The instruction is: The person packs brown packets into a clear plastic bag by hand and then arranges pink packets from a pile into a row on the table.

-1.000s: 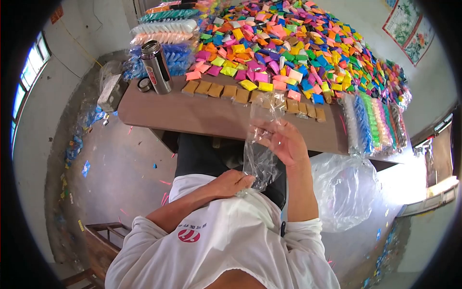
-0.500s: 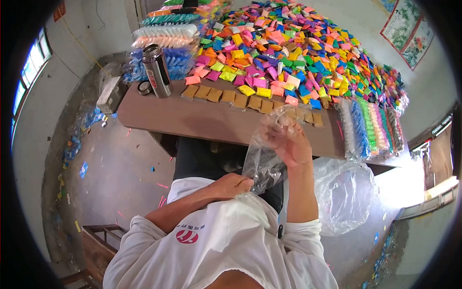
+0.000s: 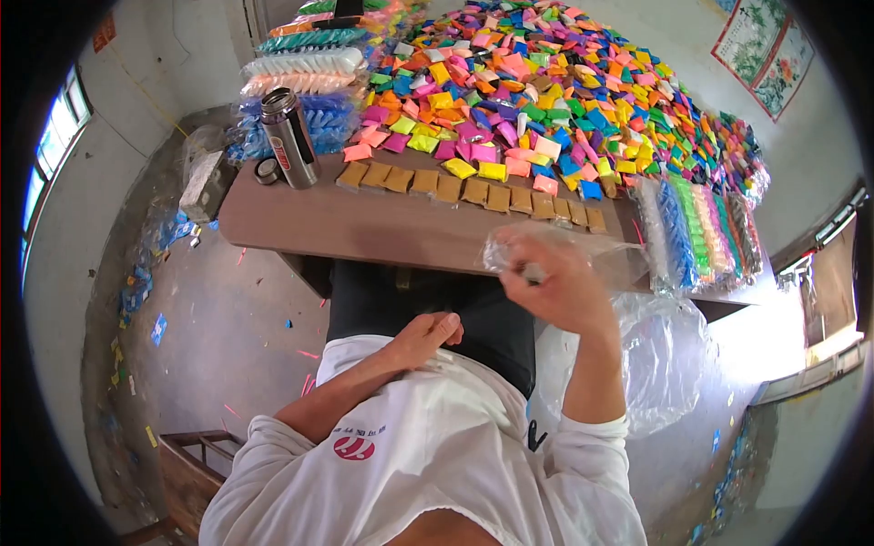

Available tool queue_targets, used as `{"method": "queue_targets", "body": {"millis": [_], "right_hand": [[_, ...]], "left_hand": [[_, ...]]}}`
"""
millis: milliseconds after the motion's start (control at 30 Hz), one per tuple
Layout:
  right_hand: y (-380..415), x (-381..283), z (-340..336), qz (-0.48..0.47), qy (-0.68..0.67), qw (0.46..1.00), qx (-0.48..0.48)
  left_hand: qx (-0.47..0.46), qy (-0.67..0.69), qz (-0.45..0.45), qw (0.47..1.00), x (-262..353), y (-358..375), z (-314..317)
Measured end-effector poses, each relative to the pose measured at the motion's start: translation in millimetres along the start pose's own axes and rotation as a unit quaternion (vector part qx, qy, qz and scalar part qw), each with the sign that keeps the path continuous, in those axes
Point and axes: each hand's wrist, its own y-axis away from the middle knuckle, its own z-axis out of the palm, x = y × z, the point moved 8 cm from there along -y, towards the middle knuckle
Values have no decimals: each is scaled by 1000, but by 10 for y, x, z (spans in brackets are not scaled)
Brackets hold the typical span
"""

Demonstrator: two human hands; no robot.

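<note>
My right hand [image 3: 557, 280] is raised over the front edge of the brown table [image 3: 364, 218], its fingers closed on a clear plastic bag [image 3: 601, 244] that trails off to the right and is partly blurred. My left hand [image 3: 426, 338] rests at my waist against the white shirt, fingers curled; whether anything is in them is hidden. Beyond my right hand, a row of flat brown packets [image 3: 448, 187] lies along the table. Behind that row rises a large heap of small colourful packets [image 3: 546, 100].
A steel flask [image 3: 289, 141] stands at the table's left with its cap [image 3: 268, 170] beside it. Bagged coloured strips [image 3: 692, 232] lie at the right end, more bundles [image 3: 305, 68] at the back left. A large clear plastic sack [image 3: 660, 364] hangs below the right side.
The bag has left my left hand and swung up to the right with my right hand. My left hand has shifted slightly left and up.
</note>
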Motion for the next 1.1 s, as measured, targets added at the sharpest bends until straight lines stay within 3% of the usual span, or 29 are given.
{"method": "queue_targets", "body": {"millis": [67, 100, 267, 300, 400, 500, 600, 667, 900, 1100], "right_hand": [[107, 50, 341, 28, 87, 995, -37], [142, 5, 491, -56, 112, 992, -20], [606, 263, 1171, 113, 22, 992, -60], [668, 307, 1204, 140, 4, 989, -55], [775, 326, 1209, 85, -10, 996, -31], [871, 469, 1356, 116, 77, 990, -35], [841, 507, 1536, 141, 79, 985, -67], [832, 569, 1700, 114, 94, 985, -86], [717, 577, 1854, 113, 107, 977, -149], [779, 502, 2013, 93, 128, 981, -109]], "left_hand": [[22, 7, 18, 1000, 83, 21, -35], [37, 6, 26, 999, 140, 35, -49], [82, 31, -10, 996, -10, 95, -101], [41, 2, -36, 999, -84, 83, -116], [72, 39, -41, 996, -144, 98, -185], [108, 7, -47, 993, -208, 130, -323], [128, 3, -32, 991, -223, 127, -339], [130, 4, -11, 991, -218, 112, -293], [157, -20, -54, 986, -422, 105, -437], [201, -36, -92, 975, -515, 129, -555]]}}
